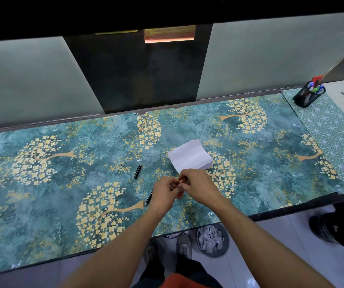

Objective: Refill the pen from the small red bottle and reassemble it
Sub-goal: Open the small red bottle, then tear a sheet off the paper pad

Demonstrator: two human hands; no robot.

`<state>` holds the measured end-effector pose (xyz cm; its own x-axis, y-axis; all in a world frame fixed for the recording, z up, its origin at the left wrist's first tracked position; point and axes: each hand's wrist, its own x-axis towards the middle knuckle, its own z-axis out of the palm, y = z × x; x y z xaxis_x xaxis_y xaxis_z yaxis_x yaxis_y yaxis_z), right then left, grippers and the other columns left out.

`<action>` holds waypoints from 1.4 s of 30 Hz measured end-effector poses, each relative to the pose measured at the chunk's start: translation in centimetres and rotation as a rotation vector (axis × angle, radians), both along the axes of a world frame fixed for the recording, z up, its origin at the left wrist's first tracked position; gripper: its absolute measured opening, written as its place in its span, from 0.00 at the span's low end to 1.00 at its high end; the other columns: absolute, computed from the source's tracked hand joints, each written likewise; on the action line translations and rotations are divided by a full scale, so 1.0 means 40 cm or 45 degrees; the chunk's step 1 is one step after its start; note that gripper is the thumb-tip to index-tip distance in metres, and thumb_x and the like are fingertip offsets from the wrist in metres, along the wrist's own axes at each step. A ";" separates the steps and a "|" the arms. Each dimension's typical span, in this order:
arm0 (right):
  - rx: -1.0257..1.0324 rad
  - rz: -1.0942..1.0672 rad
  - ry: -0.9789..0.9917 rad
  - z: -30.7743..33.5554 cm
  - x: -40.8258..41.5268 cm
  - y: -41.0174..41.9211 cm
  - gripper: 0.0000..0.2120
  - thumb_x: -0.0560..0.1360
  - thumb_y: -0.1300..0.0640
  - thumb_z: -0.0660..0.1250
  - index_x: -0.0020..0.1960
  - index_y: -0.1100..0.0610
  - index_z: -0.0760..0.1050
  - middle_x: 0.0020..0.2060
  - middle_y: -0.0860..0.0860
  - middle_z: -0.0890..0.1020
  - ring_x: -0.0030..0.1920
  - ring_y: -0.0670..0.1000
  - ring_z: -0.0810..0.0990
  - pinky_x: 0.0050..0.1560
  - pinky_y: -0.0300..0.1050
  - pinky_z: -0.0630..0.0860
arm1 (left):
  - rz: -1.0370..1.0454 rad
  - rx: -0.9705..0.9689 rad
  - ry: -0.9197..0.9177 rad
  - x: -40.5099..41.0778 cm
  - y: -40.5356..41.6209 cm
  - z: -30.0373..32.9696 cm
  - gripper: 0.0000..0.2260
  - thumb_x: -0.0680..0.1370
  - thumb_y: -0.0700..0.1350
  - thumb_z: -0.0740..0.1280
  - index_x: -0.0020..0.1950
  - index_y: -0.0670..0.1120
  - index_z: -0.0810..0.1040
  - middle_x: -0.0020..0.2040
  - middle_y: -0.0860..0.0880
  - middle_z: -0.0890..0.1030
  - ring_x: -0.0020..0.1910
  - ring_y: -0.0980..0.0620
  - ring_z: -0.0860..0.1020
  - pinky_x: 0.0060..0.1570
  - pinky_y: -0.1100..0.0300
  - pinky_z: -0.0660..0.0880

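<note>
A single wide-angle view, taken from a camera worn on the person's head, looks forward and steeply down over a table (63, 183) covered in a teal sheet printed with golden trees. The camera sits close above the near table edge, so both bare forearms enter from the bottom of the frame and meet near the centre. The far edge of the table and the pale wall panels (32, 80) behind it fill the upper half, bent by the lens. At the bottom, past the near edge, the floor (270, 256) and the person's own feet show. There is no second view to compare.
</note>
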<state>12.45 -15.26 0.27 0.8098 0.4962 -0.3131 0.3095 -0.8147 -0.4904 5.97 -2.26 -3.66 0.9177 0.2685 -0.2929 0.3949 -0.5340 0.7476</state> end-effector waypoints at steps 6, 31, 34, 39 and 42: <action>-0.042 0.008 -0.037 -0.008 0.002 -0.001 0.04 0.79 0.53 0.70 0.52 0.53 0.80 0.47 0.51 0.86 0.49 0.56 0.83 0.48 0.51 0.79 | 0.005 -0.029 -0.005 -0.001 -0.001 -0.002 0.06 0.75 0.39 0.72 0.41 0.50 0.81 0.36 0.55 0.76 0.36 0.60 0.74 0.39 0.66 0.71; 0.091 -0.054 -0.023 -0.016 0.006 -0.008 0.13 0.79 0.42 0.68 0.48 0.52 0.81 0.42 0.49 0.86 0.43 0.52 0.82 0.42 0.49 0.77 | 0.091 -0.129 -0.021 -0.009 -0.002 0.001 0.08 0.74 0.41 0.71 0.37 0.52 0.79 0.36 0.48 0.78 0.35 0.47 0.77 0.43 0.43 0.78; 0.195 -0.135 -0.009 -0.012 0.015 -0.017 0.16 0.80 0.41 0.66 0.46 0.53 0.81 0.38 0.49 0.84 0.40 0.52 0.81 0.41 0.50 0.76 | 0.118 -0.168 -0.048 -0.013 -0.002 0.007 0.03 0.75 0.41 0.73 0.44 0.48 0.81 0.40 0.47 0.81 0.40 0.47 0.80 0.45 0.48 0.79; 0.257 -0.220 0.031 -0.026 0.026 -0.040 0.18 0.80 0.39 0.65 0.43 0.52 0.80 0.34 0.49 0.83 0.37 0.52 0.81 0.40 0.52 0.77 | 0.125 -0.176 -0.027 -0.021 0.001 0.009 0.02 0.75 0.41 0.73 0.45 0.48 0.82 0.41 0.49 0.82 0.41 0.51 0.80 0.46 0.53 0.80; 0.268 -0.282 0.033 -0.029 0.036 -0.056 0.18 0.80 0.39 0.65 0.43 0.52 0.81 0.32 0.48 0.82 0.35 0.50 0.80 0.38 0.50 0.74 | 0.127 -0.147 -0.017 -0.026 0.004 0.014 0.02 0.75 0.42 0.73 0.46 0.49 0.83 0.42 0.49 0.83 0.41 0.53 0.80 0.44 0.59 0.77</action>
